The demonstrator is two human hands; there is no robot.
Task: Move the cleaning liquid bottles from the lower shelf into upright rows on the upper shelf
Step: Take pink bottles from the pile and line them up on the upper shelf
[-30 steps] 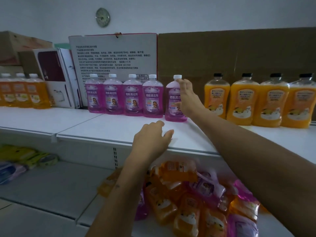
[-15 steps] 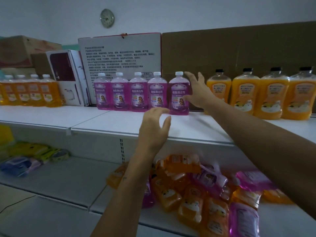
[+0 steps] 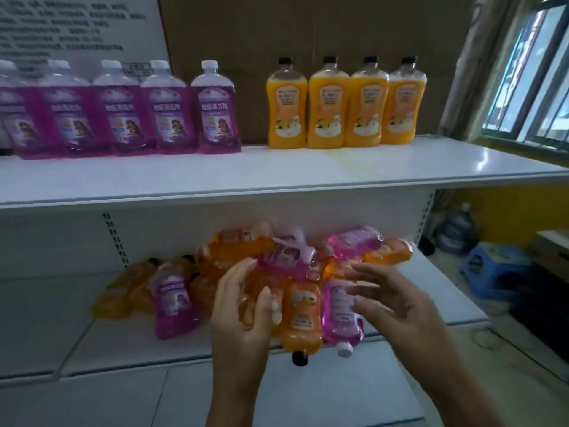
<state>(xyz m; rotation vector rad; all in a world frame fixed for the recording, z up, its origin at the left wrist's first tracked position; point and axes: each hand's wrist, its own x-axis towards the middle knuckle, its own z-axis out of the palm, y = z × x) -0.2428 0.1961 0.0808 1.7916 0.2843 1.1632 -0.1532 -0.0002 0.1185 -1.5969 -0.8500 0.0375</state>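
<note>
Picking step: both hands, left hand (image 3: 243,306) and right hand (image 3: 397,306), fingers spread, holding nothing, over bottle pile (image 3: 295,272) on lower shelf (image 3: 61,334). Next: grip orange bottle (image 3: 303,318) at 12 o'clock, stand it on upper shelf (image 3: 308,171).

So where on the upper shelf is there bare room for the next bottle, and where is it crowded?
The upper shelf is bare all along its front strip, in the gap between the purple bottles and the orange bottles, and right of the orange row towards the window. It is crowded below: the pile of lying bottles fills the lower shelf under both hands.
</note>
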